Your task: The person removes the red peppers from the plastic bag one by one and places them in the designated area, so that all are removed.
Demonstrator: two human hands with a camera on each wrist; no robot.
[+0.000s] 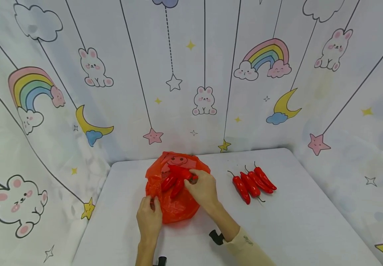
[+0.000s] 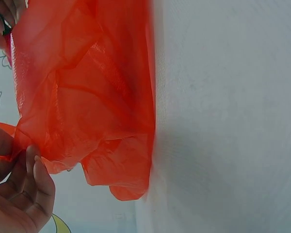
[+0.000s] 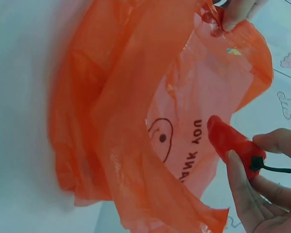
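Just below the head view's centre, the left hand [image 1: 149,216] pinches the edge of a red plastic bag [image 1: 181,212] while the right hand [image 1: 204,186] grips a red pepper [image 3: 233,141] (green-stemmed) at its mouth, four loose peppers [image 1: 252,186] lying right of centre.

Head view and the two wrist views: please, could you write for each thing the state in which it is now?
Red plastic bag: open, creased, resting on the table
Left hand: pinching the bag's edge
Right hand: pinching one pepper
Held pepper: stem attached, at the bag's mouth
Other peppers in the bag: lying loose
Four peppers on the table: lying side by side
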